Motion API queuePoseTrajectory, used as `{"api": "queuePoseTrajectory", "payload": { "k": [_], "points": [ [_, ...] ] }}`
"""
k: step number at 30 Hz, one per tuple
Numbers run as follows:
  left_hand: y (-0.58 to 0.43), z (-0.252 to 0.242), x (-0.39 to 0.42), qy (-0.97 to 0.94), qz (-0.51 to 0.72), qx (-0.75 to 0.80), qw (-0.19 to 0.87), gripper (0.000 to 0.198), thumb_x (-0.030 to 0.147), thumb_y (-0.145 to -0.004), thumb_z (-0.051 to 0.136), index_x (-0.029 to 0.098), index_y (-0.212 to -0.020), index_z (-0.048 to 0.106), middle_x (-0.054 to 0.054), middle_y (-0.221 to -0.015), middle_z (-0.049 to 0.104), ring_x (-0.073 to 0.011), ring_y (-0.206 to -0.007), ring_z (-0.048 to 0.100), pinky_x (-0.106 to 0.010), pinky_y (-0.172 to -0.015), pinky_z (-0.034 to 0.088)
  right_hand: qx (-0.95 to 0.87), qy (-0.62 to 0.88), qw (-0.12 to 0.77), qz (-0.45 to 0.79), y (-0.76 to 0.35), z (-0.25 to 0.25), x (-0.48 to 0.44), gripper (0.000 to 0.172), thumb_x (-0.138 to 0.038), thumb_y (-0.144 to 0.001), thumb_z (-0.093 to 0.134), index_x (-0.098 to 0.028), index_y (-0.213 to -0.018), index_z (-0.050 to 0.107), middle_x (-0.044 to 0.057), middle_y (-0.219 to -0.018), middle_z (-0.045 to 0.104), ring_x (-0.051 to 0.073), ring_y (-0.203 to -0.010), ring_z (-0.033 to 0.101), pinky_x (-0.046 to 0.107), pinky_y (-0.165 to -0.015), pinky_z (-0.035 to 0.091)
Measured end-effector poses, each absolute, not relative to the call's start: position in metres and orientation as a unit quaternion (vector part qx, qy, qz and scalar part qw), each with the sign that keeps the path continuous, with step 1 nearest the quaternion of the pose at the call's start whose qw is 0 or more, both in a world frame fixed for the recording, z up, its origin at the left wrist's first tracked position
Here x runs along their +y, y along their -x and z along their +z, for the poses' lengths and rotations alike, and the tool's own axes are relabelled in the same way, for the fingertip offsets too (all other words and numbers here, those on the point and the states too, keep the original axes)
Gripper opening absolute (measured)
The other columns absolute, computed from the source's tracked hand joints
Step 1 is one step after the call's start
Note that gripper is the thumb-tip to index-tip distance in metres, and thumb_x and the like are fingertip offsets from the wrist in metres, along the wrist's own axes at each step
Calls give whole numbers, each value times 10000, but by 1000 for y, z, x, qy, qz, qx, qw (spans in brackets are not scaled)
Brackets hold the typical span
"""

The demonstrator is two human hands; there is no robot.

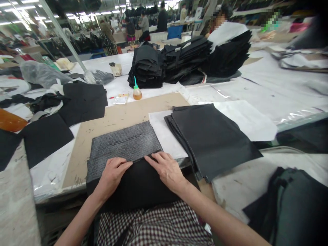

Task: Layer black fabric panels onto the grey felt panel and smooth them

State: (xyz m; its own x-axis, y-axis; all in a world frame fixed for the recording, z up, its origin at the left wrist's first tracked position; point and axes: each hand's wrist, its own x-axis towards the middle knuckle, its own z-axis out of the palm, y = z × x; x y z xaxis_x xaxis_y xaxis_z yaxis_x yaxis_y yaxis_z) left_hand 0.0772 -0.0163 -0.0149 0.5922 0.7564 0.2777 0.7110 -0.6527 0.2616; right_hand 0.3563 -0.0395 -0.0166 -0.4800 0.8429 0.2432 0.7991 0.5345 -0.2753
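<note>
A black fabric piece [139, 184] lies over the near edge of the table, folded back so that a grey striped underside [124, 145] shows beyond it. My left hand [112, 174] rests flat on the fold, fingers stretched toward the middle. My right hand [166, 169] lies flat on the same fold just to the right, fingers pointing left. The fingertips of both hands nearly meet at the fold line. Neither hand grips anything.
A stack of black cut pieces [210, 138] lies to the right on white paper. Brown cardboard [128, 112] covers the table middle, with a small glue bottle [137, 91] behind it. Tall black fabric piles [189, 58] stand farther back. Black scraps [82, 100] lie left. People work in the distance.
</note>
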Motion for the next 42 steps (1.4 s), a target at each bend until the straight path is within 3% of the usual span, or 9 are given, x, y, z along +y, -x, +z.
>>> {"api": "queuePoseTrajectory", "payload": {
  "k": [9, 13, 16, 20, 27, 30, 34, 39, 42],
  "points": [
    [-79, -5, -22, -920, 102, 377, -36, 291, 157, -996, 424, 239, -1198, 618, -72, -1069, 618, -209, -945, 553, -429, -936, 374, -863, 481, 145, 48, -354, -9, -36, 521, -35, -899, 478, -245, -1372, 538, 108, -1186, 582, 276, -1077, 485, 427, -909, 459],
    [-83, 3, -26, -929, 61, 358, -73, 295, 141, -996, 409, 198, -1218, 595, -82, -1088, 609, -231, -973, 529, -446, -958, 370, -863, 481, 154, 11, -337, 0, -35, 380, -57, -918, 481, -194, -1241, 627, 132, -1271, 544, 308, -1167, 450, 470, -983, 418],
    [-84, 5, -27, -932, 48, 351, -75, 286, 151, -1001, 411, 179, -1227, 584, -87, -1097, 603, -238, -1001, 522, -434, -948, 383, -878, 449, 163, 8, -316, -2, -38, 338, -81, -946, 474, -151, -1248, 610, 131, -1284, 541, 290, -1177, 452, 437, -1003, 420],
    [-74, 0, -27, -927, 76, 363, -51, 280, 179, -1003, 447, 181, -1252, 574, -91, -1113, 600, -231, -1003, 516, -405, -909, 401, -891, 424, 159, 25, -299, -13, -42, 362, -131, -976, 488, -121, -1334, 541, 101, -1104, 601, 252, -1058, 499, 394, -945, 457],
    [-22, -9, -36, -903, 134, 407, 34, 300, 151, -1003, 451, 217, -1264, 582, -72, -1113, 584, -203, -1008, 510, -361, -898, 397, -897, 420, 135, 20, -300, -15, -41, 490, -93, -940, 532, -167, -1422, 475, 94, -1139, 591, 246, -1062, 486, 387, -938, 444],
    [-11, -8, -41, -902, 132, 410, 30, 343, 137, -1007, 424, 235, -1306, 560, -75, -1122, 569, -205, -1014, 503, -364, -896, 397, -900, 420, 113, 9, -298, -11, -40, 570, -80, -930, 534, -245, -1467, 431, 78, -1107, 584, 246, -1025, 490, 401, -906, 442],
    [-10, -1, -43, -920, 91, 382, -8, 364, 134, -1003, 416, 221, -1335, 539, -83, -1109, 569, -216, -995, 498, -396, -912, 391, -906, 413, 90, -1, -297, -5, -38, 549, -88, -933, 532, -279, -1444, 464, 80, -1089, 575, 250, -997, 493, 412, -875, 441],
    [-16, 5, -44, -929, 51, 363, -57, 312, 194, -1000, 451, 189, -1294, 557, -91, -1091, 591, -233, -986, 509, -429, -925, 382, -906, 406, 119, -17, -278, 2, -40, 405, -104, -942, 532, -199, -1335, 567, 111, -1213, 553, 279, -1128, 461, 473, -1008, 391],
    [-16, 4, -45, -923, 62, 377, -51, 294, 219, -998, 477, 194, -1278, 562, -95, -1137, 587, -235, -1027, 510, -409, -919, 392, -916, 376, 141, -11, -253, -2, -46, 391, -97, -953, 503, -116, -1341, 546, 129, -1252, 542, 268, -1151, 452, 427, -1011, 413]
  ]
}}
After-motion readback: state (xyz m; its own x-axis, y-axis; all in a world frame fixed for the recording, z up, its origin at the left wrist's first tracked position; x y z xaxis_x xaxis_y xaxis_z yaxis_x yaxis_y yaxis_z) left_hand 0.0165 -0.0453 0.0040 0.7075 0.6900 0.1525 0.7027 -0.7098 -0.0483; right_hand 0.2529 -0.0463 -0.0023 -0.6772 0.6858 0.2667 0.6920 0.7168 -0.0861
